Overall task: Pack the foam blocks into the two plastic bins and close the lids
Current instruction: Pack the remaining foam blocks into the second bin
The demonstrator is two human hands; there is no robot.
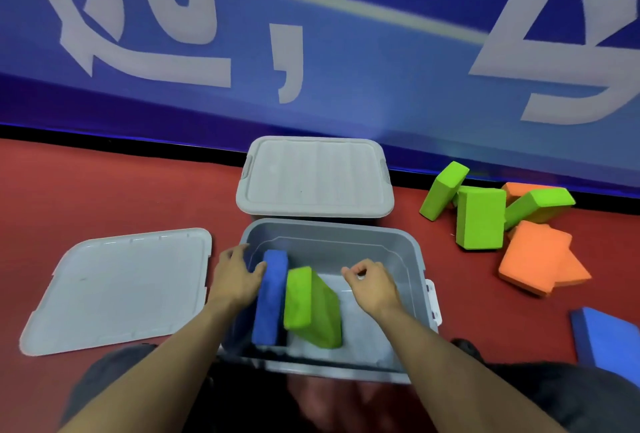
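On the red floor at the far left lies a loose grey lid, flat and apart from the bins. Just to its right stands the open grey bin, and the left hand reaches into its left end, fingers spread and fairly straight, thumb touching the upper end of a blue foam block that stands on edge against the bin's left wall. Right beside that block a green foam block leans tilted, its top edge touching the blue one. The right hand hovers over the bin's middle, fingers loosely curled, holding nothing. Behind the open bin sits a second bin with its closed lid on, near the blue wall. Farther right, a heap of green blocks and orange blocks lies on the floor, and another blue block lies at the right edge
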